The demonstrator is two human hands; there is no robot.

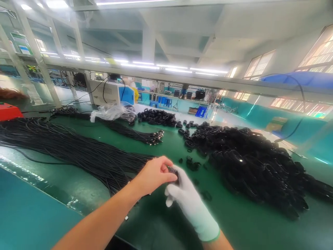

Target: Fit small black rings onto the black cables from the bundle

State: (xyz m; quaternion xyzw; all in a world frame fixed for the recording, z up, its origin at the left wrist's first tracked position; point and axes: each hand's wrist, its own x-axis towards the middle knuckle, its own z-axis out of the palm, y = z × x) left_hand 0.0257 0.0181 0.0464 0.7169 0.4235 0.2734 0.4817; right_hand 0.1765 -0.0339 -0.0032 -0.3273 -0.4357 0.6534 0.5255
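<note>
Over the green table, my two hands meet at a small black coil (174, 171), perhaps wound cable; fingers cover most of it. My left hand (158, 172) is bare and closed, its thumb and fingertips pinching the near side of the coil. A white glove covers my right hand (182, 191), whose curled fingers hold the coil from the right. Just left of my hands, a long bundle of straight black cables (75, 146) lies across the table. To the right spreads a large heap of black coils (249, 163).
A shorter cable bundle with shiny metal ends (153, 137) lies beyond my hands. Behind it are a clear plastic bag (111, 113) and a smaller coil heap (157, 117). A white and blue machine box (111, 92) stands at the back; a red object (10, 111) sits far left.
</note>
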